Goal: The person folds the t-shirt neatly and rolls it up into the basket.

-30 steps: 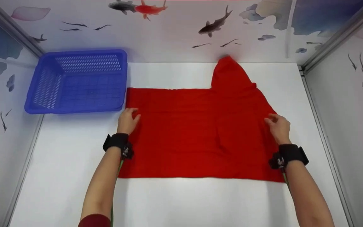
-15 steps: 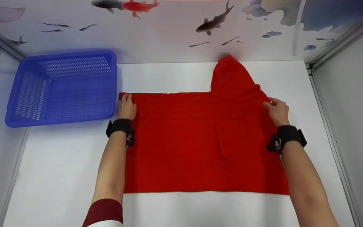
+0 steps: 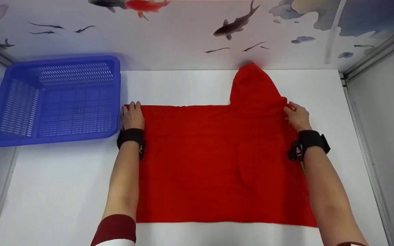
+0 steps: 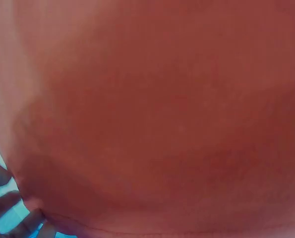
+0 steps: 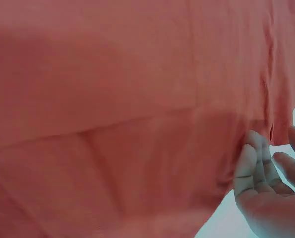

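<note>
1. Head view: the red hooded garment is lying spread on the white table, with its hood pointing toward the patterned wall. The left hand is resting on the garment's far left corner, just beside the blue basket; its fingers are reaching nearly straight to the edge. The right hand is bending inward at the shoulder edge beside the hood, fingers loosely curving toward the cloth. Both forearms are running up from the bottom of the picture, wearing black wrist straps; the right sleeve is barely showing.

2. Left wrist view: blurred red cloth is filling most of the frame. The left fingers are spreading apart, their tips meeting the cloth edge at lower left, while the rest of the hand is falling outside the picture.

3. Right wrist view: the right fingers are bending slightly, touching the cloth edge, with the thumb standing apart and no cloth visibly being gripped. The frame is cutting off part of the hand.
</note>
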